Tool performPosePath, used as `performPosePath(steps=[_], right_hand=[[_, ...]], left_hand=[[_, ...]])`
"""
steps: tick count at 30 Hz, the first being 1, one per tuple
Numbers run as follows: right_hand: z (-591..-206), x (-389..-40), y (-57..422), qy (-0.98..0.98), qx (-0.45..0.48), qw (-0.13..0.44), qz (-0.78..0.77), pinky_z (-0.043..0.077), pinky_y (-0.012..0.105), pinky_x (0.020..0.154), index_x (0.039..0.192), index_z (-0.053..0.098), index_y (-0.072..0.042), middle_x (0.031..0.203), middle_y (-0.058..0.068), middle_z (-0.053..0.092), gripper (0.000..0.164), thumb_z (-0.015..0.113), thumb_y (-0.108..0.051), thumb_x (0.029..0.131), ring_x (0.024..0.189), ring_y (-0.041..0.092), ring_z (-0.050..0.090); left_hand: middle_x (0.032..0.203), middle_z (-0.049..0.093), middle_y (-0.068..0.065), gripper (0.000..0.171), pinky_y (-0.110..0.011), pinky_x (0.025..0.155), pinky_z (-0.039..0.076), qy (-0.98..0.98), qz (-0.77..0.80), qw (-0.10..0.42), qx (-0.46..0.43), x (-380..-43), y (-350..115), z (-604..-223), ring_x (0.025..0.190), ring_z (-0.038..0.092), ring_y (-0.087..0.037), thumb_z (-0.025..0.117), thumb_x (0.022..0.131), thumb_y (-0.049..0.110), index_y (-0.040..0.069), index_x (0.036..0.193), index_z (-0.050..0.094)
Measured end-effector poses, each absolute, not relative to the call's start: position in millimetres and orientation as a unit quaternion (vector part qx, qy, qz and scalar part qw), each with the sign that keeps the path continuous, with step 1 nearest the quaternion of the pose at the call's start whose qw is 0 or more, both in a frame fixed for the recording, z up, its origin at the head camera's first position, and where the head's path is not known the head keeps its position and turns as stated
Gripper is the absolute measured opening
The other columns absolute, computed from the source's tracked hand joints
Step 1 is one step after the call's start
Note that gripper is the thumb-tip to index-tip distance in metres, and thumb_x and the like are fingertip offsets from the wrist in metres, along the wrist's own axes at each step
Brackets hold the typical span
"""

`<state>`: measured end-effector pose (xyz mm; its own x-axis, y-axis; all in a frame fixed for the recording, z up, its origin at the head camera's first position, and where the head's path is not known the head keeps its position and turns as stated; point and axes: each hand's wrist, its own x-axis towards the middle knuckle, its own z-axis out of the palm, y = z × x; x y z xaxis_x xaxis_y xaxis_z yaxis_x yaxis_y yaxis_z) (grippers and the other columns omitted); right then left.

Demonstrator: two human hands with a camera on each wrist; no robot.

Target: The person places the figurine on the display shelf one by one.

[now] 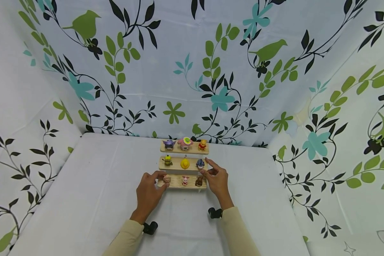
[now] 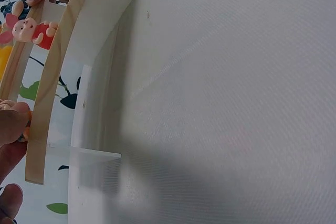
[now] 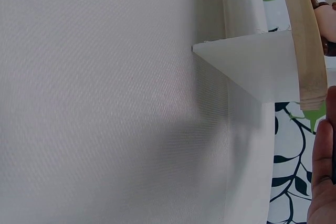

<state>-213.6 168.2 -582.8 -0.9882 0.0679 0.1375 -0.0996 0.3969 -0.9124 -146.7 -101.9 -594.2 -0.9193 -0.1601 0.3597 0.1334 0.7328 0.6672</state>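
A small three-tier stand has wooden shelves: bottom [image 1: 176,186], middle [image 1: 176,167] and top [image 1: 193,149]. At the bottom shelf's left end, my left hand [image 1: 148,192] pinches a small pale figurine [image 1: 166,179], partly covered by the fingers. Beside it stand a pink piglet figurine [image 1: 185,180] and a brown figurine [image 1: 199,181]. On the right, my right hand [image 1: 218,179] has thumb and forefinger around a blue donkey figurine [image 1: 200,163] on the middle shelf. In the right wrist view its fingers [image 3: 323,150] show only in part, with that figurine out of sight.
The middle shelf also carries a yellow-topped figurine [image 1: 168,160] and a yellow one [image 1: 185,163]. Above sit purple [image 1: 169,144], pink [image 1: 185,143] and yellow bear [image 1: 202,144] figurines. White supports [image 3: 252,66] hold the shelves on a white-covered table [image 1: 108,170], before a leaf-patterned curtain [image 1: 166,81].
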Motion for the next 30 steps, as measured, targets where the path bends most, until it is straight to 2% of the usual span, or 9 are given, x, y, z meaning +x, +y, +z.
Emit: performPosePath(steps=[3,12,21,25,30], right_hand=[[-582.3,-214.0,168.9,-0.833,0.009,0.074,0.548,0.053,0.018,0.07,0.142,0.069,-0.033,0.15,0.001,0.066,0.055,0.084,-0.026,0.089,0.086,0.014,0.069],[-583.3,-214.7,169.7,-0.831,0.014,0.072,0.551,0.053,0.017,0.07,0.143,0.069,-0.024,0.148,0.0,0.067,0.056,0.084,-0.025,0.09,0.085,0.013,0.068],[-583.9,-216.1,171.7,-0.829,0.011,0.077,0.554,0.053,0.017,0.07,0.141,0.07,-0.032,0.15,0.004,0.066,0.054,0.085,-0.025,0.089,0.084,0.013,0.069],[-583.6,-215.8,172.5,-0.832,0.013,0.077,0.55,0.053,0.017,0.071,0.142,0.07,-0.03,0.151,0.004,0.065,0.055,0.085,-0.025,0.089,0.085,0.013,0.069],[-584.0,-215.0,173.0,-0.831,0.013,0.075,0.551,0.053,0.018,0.072,0.142,0.07,-0.029,0.152,0.006,0.064,0.054,0.084,-0.025,0.09,0.086,0.014,0.069]], left_hand=[[0.092,0.075,0.004,0.043,-0.027,0.059,0.039,-0.91,-0.362,0.204,0.006,-147.9,-101.6,-592.8,0.079,0.051,-0.013,0.096,0.079,0.02,0.024,0.117,0.077],[0.092,0.07,0.001,0.039,-0.026,0.058,0.039,-0.911,-0.354,0.21,-0.001,-149.4,-102.9,-593.2,0.078,0.052,-0.013,0.096,0.079,0.016,0.023,0.114,0.079],[0.096,0.077,0.005,0.035,-0.027,0.061,0.04,-0.916,-0.359,0.179,-0.002,-153.2,-106.1,-592.1,0.081,0.055,-0.015,0.092,0.085,0.016,0.026,0.116,0.08],[0.096,0.079,0.007,0.035,-0.028,0.062,0.039,-0.913,-0.37,0.171,-0.002,-154.7,-106.8,-591.7,0.081,0.054,-0.016,0.091,0.085,0.013,0.026,0.116,0.08],[0.096,0.074,0.003,0.037,-0.028,0.062,0.038,-0.912,-0.373,0.169,-0.003,-153.5,-108.0,-592.2,0.082,0.054,-0.016,0.09,0.085,0.013,0.026,0.119,0.08]])
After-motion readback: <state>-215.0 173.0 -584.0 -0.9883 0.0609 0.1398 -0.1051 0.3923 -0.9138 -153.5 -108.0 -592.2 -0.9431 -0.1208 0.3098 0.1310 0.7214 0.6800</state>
